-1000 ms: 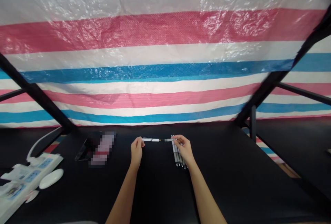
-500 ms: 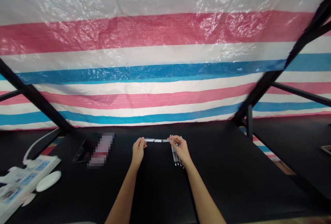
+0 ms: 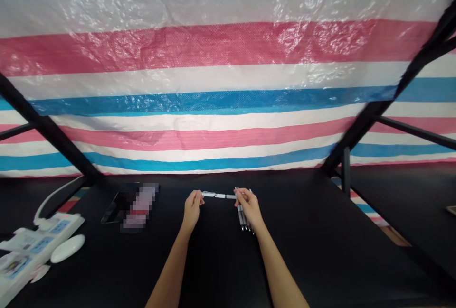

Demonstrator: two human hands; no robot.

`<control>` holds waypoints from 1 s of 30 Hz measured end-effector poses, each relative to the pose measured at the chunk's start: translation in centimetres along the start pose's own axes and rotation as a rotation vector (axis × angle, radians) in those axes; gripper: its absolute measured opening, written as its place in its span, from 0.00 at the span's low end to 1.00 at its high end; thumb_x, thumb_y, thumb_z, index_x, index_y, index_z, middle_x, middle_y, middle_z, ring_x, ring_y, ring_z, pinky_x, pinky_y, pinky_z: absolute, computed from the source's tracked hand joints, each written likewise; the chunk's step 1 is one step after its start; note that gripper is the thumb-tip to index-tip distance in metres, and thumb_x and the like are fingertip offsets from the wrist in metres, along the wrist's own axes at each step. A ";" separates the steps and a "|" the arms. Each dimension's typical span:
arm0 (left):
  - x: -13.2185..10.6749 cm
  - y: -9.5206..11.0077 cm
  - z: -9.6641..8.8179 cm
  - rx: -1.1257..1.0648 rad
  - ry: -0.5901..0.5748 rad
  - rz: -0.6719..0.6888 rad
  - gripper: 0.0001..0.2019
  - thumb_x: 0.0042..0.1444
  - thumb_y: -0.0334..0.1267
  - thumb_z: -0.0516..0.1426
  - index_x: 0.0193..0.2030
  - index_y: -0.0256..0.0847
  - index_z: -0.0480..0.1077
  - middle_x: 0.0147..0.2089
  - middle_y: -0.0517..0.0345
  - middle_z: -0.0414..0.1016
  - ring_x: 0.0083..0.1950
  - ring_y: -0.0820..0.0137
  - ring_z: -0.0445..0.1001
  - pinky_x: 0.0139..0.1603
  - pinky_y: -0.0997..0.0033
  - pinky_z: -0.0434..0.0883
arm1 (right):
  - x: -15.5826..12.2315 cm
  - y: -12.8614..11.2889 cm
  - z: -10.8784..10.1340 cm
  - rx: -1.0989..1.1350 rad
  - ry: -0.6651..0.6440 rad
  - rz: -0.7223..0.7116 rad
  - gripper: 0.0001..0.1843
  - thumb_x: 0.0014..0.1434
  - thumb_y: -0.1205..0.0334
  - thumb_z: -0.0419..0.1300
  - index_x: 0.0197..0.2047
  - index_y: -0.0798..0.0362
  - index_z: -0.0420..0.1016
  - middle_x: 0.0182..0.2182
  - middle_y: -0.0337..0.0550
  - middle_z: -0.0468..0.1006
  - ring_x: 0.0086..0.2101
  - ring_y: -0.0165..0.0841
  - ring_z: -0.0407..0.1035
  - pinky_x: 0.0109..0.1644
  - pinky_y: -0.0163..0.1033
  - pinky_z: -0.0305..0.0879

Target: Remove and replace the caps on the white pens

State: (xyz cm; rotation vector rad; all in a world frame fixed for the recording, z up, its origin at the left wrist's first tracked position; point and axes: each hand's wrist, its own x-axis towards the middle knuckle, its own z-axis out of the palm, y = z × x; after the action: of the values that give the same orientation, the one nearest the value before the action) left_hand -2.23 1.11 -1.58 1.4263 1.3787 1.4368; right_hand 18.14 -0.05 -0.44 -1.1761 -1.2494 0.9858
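Observation:
A white pen [image 3: 220,196] with a dark band near its middle is held level between my two hands. My left hand [image 3: 193,206] pinches its left end. The other end is pinched by my right hand [image 3: 249,204], whose fingers cover the tip. Under and beside my right hand, several similar pens [image 3: 242,220] with grey lower parts lie side by side on the black table [image 3: 221,260]. Their upper ends are partly hidden by that hand.
On the left lie a dark phone [image 3: 117,207] and a blurred-out pinkish item [image 3: 140,207]. A white power strip [image 3: 46,244] with a cable stands at the near left, beside a white oval object [image 3: 67,248]. Striped sheeting [image 3: 213,123] and black frame bars [image 3: 359,130] bound the back.
Both hands still grip the pen, which now slopes slightly down to the right. The whole view has shifted a little. The other pens stay beside my right hand.

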 end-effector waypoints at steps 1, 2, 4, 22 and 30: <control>0.0 0.0 0.0 0.002 -0.003 0.001 0.22 0.54 0.56 0.49 0.21 0.40 0.63 0.19 0.61 0.63 0.24 0.72 0.63 0.28 0.73 0.62 | -0.1 -0.1 0.0 -0.014 -0.004 0.008 0.23 0.54 0.42 0.54 0.38 0.54 0.74 0.12 0.35 0.69 0.17 0.31 0.64 0.25 0.35 0.58; 0.0 0.0 0.0 0.002 -0.003 0.000 0.21 0.54 0.55 0.49 0.21 0.40 0.63 0.19 0.61 0.63 0.24 0.72 0.63 0.28 0.73 0.62 | -0.2 -0.2 0.1 -0.024 -0.008 0.015 0.23 0.56 0.42 0.53 0.40 0.54 0.73 0.11 0.33 0.67 0.16 0.30 0.63 0.24 0.34 0.57; 0.1 -0.2 0.0 -0.004 0.006 -0.009 0.21 0.54 0.55 0.49 0.21 0.40 0.63 0.19 0.61 0.63 0.23 0.72 0.63 0.28 0.73 0.62 | -0.3 -0.5 0.0 -0.032 -0.023 0.015 0.24 0.58 0.43 0.50 0.43 0.54 0.72 0.11 0.33 0.67 0.16 0.31 0.63 0.24 0.34 0.58; 0.2 -0.6 -0.1 -0.061 0.027 -0.035 0.21 0.54 0.54 0.49 0.21 0.39 0.63 0.19 0.62 0.63 0.24 0.73 0.63 0.28 0.74 0.61 | -0.2 -0.5 -0.8 -0.345 -0.071 -0.127 0.23 0.59 0.48 0.50 0.23 0.52 0.75 0.22 0.42 0.76 0.28 0.35 0.70 0.38 0.38 0.63; 0.3 -0.7 -0.1 -0.071 0.036 -0.049 0.20 0.54 0.54 0.49 0.21 0.39 0.62 0.19 0.62 0.63 0.24 0.73 0.62 0.28 0.74 0.61 | 0.3 0.7 -1.2 -0.218 -0.087 -0.190 0.11 0.50 0.59 0.59 0.38 0.52 0.74 0.31 0.41 0.77 0.28 0.32 0.70 0.40 0.39 0.65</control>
State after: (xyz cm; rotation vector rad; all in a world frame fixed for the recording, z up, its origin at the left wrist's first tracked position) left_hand -2.49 1.57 -2.18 1.3193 1.3620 1.4718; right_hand 19.38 0.23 -1.06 -1.1643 -1.5389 0.7812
